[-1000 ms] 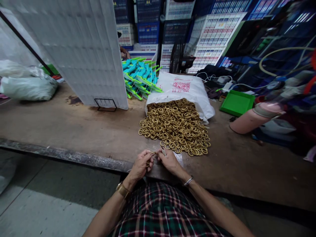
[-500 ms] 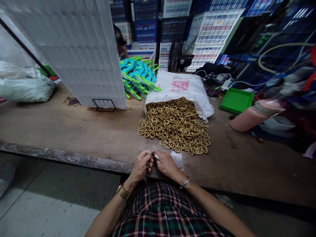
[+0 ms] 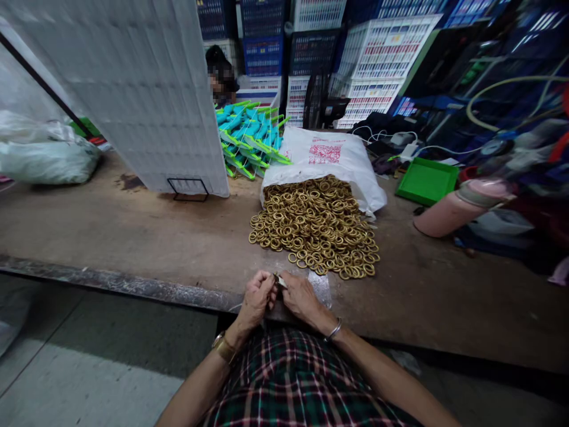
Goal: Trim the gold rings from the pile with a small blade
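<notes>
At the table's front edge my left hand is closed, with a gold-coloured ring pinched in its fingers; the fingers cover most of it. Right beside it, my right hand is closed on a small pale blade-like tool. The tool's tip meets the left fingertips, and its exact kind is too small to make out. Just beyond both hands spreads a heap of gold-coloured rings. They spill from the mouth of a white sack with red print, which lies on its side.
A tall pale panel stands on the table at left, near a plastic bag. Turquoise and green plastic parts are piled behind. At right are a green tray and a pink bottle. A person sits behind, before stacked crates.
My right hand has shifted slightly left, bringing the pale tool against the left fingertips. My left hand stays nearly in place. The person behind has come further into view.
</notes>
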Available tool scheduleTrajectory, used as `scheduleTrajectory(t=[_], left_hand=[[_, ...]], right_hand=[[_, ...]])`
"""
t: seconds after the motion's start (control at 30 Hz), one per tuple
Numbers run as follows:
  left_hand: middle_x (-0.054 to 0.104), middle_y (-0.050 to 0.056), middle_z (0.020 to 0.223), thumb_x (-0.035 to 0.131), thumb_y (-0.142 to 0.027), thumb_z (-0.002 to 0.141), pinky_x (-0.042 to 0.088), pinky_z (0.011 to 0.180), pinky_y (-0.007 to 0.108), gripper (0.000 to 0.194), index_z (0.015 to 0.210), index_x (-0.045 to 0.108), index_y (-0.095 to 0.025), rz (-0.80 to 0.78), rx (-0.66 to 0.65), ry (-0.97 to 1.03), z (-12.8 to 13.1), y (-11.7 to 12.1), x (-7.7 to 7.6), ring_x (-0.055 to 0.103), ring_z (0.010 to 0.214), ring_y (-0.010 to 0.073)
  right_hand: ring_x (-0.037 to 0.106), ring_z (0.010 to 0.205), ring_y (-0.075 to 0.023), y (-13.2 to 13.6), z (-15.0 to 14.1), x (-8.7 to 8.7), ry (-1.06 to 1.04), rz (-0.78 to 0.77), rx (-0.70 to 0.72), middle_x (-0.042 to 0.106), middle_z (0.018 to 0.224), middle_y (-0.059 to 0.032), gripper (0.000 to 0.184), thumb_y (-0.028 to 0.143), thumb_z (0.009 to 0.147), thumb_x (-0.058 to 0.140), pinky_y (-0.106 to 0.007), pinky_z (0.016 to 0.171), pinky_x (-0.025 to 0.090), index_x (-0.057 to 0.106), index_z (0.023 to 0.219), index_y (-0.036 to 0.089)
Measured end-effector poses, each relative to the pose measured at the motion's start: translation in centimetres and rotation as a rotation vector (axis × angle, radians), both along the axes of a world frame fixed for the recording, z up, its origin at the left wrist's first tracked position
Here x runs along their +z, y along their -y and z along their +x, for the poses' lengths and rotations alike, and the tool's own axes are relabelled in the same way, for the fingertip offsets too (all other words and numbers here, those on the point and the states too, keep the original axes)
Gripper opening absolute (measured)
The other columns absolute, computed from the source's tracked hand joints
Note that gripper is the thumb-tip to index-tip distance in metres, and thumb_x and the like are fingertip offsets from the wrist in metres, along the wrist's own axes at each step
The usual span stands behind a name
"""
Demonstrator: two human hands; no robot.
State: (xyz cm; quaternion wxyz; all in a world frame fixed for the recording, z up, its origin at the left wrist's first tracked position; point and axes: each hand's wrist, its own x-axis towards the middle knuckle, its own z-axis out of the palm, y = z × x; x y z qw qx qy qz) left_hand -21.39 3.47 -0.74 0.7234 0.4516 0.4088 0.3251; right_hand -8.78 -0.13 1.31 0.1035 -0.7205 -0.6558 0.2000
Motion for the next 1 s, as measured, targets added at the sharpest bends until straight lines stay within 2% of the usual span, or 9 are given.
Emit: scheduleTrajectory(t=[0.23,0.8,1.0], left_hand=[[0.048,-0.007,0.053,0.054,-0.055,0.073,0.03,0.036,0.015,0.038,0.072,0.045,-0.018,0.072,0.056,-0.104,0.3,0.4,0.6,0.039,0.039,0.0042],[0.045,-0.007,0.049,0.053,-0.061,0.069,0.028,0.035,0.015,0.043,0.069,0.044,-0.019,0.106,0.108,-0.135,0.6,0.7,0.5,0.036,0.037,0.0044],[0.046,-0.006,0.053,0.051,-0.056,0.075,0.032,0.041,0.016,0.039,0.069,0.045,-0.018,0.176,0.075,-0.152,-0.3,1.4,1.1,0.039,0.042,0.0045]], right_hand=[[0.058,0.07,-0.0158,0.0,-0.1,-0.1,0.021,-0.001,0.004,0.067,0.081,-0.0067,0.029,0.009,0.073,0.04,-0.025,0.058,0.029,0.057,0.095,0.016],[0.06,0.075,-0.019,-0.1,-0.3,0.1,0.082,-0.052,0.023,0.067,0.084,-0.0092,0.029,0.01,0.075,0.04,-0.026,0.06,0.032,0.056,0.099,0.014],[0.061,0.072,-0.0186,-0.4,-0.2,0.6,0.12,-0.106,0.073,0.067,0.084,-0.0104,0.03,0.013,0.079,0.039,-0.026,0.058,0.033,0.056,0.103,0.014]])
